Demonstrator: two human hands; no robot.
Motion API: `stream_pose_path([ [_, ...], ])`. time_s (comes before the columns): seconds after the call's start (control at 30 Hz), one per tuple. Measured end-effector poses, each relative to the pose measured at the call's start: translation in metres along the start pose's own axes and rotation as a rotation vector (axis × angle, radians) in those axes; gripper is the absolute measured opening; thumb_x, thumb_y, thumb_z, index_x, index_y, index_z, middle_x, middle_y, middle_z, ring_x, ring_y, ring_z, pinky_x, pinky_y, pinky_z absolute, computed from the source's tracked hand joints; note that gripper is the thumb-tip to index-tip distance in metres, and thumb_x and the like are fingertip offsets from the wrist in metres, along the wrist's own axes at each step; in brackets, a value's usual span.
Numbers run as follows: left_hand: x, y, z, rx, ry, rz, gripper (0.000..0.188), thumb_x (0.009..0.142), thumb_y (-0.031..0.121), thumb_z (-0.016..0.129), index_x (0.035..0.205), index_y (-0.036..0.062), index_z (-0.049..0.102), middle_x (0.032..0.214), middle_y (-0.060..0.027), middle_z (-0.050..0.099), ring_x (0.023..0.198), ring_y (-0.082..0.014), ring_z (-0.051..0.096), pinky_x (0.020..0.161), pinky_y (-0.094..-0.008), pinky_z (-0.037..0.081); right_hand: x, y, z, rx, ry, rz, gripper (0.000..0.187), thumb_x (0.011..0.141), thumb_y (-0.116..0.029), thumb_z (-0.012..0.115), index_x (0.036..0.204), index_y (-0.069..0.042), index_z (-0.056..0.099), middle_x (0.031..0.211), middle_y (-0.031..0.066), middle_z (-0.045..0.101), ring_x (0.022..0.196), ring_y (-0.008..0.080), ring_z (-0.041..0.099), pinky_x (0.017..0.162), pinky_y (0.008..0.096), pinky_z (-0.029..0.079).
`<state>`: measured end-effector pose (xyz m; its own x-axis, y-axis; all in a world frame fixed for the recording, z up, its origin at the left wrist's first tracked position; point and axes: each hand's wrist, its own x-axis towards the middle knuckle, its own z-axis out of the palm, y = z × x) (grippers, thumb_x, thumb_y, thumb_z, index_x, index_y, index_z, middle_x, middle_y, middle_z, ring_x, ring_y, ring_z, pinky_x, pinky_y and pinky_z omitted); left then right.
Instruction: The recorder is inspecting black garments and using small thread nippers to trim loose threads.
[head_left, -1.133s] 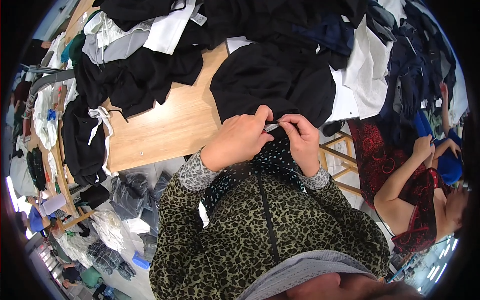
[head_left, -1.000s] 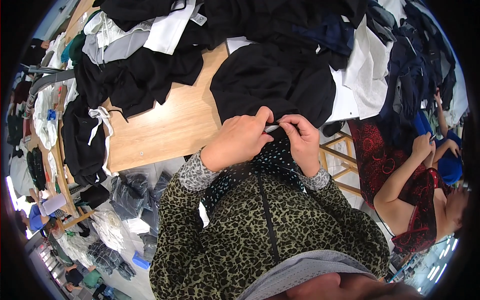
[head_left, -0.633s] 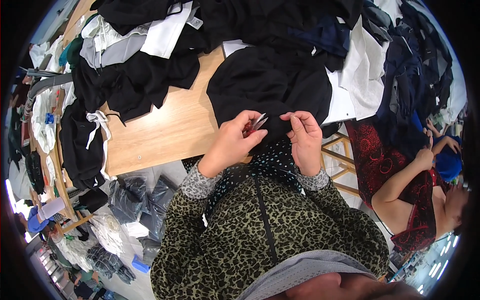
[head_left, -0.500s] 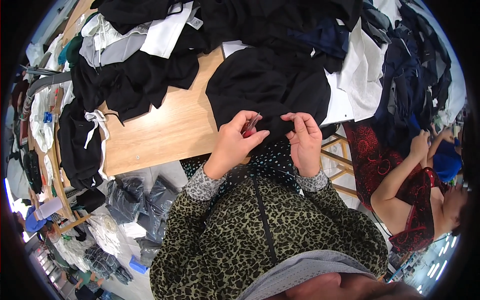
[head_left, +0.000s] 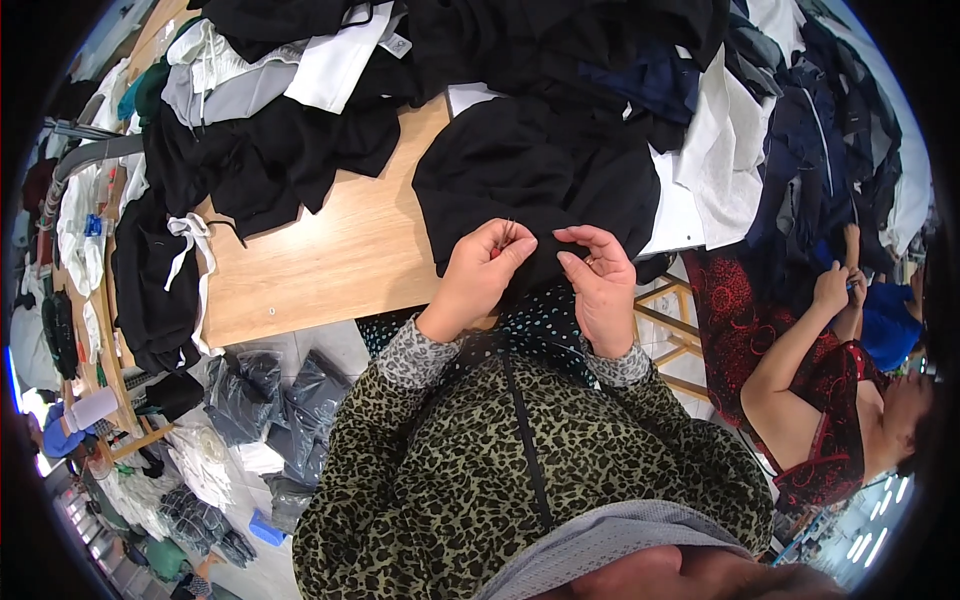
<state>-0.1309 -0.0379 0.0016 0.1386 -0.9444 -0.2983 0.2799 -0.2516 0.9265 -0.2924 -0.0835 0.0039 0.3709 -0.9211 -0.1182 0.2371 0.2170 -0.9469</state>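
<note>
My left hand is closed around small thread snips, whose red part and thin metal tips show between thumb and fingers. Most of the snips is hidden by the hand. To its right, my right hand has its thumb and bent forefinger apart, and I see nothing between them. Both hands are over the near edge of a black garment, bunched at the table's front edge. Whether the right fingers touch the cloth is hard to tell.
The wooden table carries heaped black clothes, a grey-and-white garment and pale grey cloth. A wooden stool stands at right, near a person in red and black. Plastic-wrapped bundles lie on the floor.
My right thumb and forefinger have parted, and that hand has shifted slightly left and down. The snips have turned within my left hand and show less. The black garment stays in place.
</note>
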Motion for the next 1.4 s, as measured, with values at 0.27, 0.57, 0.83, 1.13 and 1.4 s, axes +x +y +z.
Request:
stream_pose_path([
  [0.27,0.003,0.002,0.006,0.215,-0.012,0.264,0.009,0.088,0.010,0.060,0.088,0.0013,0.058,0.070,0.0042,0.048,0.057,-0.0027,0.040,0.050,-0.0184,0.032,0.000,-0.005,0.008,-0.220,-0.015,-0.080,0.019,0.083,0.004,0.061,0.101,0.002,0.063,0.103,0.0044,0.063,0.080,0.0052,0.055,0.064,0.0172,0.043],
  [0.57,-0.006,0.032,0.001,0.573,-0.053,0.309,0.022,0.083,0.014,0.063,0.098,-0.0012,0.057,0.086,-0.0125,0.059,0.068,-0.0221,0.059,0.061,-0.0310,0.047,0.003,0.003,-0.004,-0.328,-0.043,-0.140,0.010,0.085,0.000,0.061,0.094,0.005,0.063,0.097,0.0060,0.064,0.089,0.0098,0.057,0.078,0.0215,0.046],
  [0.83,-0.009,0.048,-0.015,0.732,-0.235,0.211,0.032,0.081,0.019,0.066,0.103,0.0023,0.049,0.077,-0.0151,0.064,0.075,-0.0338,0.063,0.065,-0.0392,0.048,0.004,0.000,-0.004,-0.183,-0.012,-0.025,0.010,0.090,-0.003,0.056,0.094,0.004,0.060,0.093,0.0053,0.065,0.088,0.0092,0.058,0.082,0.0209,0.045],
  [1.13,0.000,0.053,-0.010,0.880,-0.300,0.248,0.033,0.079,0.015,0.068,0.098,0.0025,0.044,0.072,-0.0169,0.061,0.070,-0.0351,0.061,0.060,-0.0400,0.045,0.003,-0.002,-0.003,-0.196,-0.030,0.000,0.010,0.090,-0.005,0.057,0.093,0.004,0.060,0.088,0.0036,0.064,0.084,0.0080,0.057,0.078,0.0200,0.045],
  [1.4,0.003,0.058,-0.012,0.912,-0.367,0.232,0.034,0.078,0.017,0.068,0.098,0.0018,0.045,0.074,-0.0184,0.061,0.073,-0.0360,0.061,0.061,-0.0409,0.046,0.003,0.000,-0.004,-0.250,-0.046,0.004,0.010,0.090,-0.006,0.057,0.092,0.003,0.061,0.085,0.0008,0.063,0.080,0.0062,0.055,0.075,0.0195,0.044],
])
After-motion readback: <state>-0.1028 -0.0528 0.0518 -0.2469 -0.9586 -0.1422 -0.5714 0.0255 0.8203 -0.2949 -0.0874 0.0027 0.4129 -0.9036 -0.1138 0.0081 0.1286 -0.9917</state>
